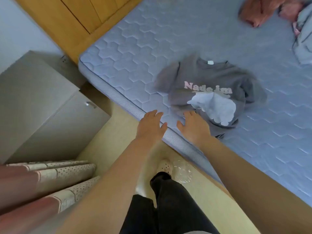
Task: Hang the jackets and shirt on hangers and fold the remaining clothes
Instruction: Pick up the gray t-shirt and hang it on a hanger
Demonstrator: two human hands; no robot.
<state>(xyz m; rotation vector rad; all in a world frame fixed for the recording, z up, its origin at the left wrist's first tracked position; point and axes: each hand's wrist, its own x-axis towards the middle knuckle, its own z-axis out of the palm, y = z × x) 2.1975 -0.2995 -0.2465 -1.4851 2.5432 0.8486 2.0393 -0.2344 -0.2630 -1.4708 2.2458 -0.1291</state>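
Note:
A grey T-shirt (211, 92) with pink lettering and a pale print lies partly crumpled, front up, near the front edge of the blue quilted mattress (135, 53). My right hand (194, 127) is spread open with straight fingers at the shirt's lower left hem, touching or just above it. My left hand (150, 125) is open too, over the mattress edge just left of the shirt, holding nothing. At the far right corner lie a pink garment (260, 12) and a light grey garment (303, 41), bunched together.
A grey cabinet (42, 105) stands to the left of the bed, a wooden wardrobe (70, 19) behind it. Pink and patterned curtain folds (42, 183) hang at the lower left. My legs and a shoe (164, 166) are on the pale floor beside the bed.

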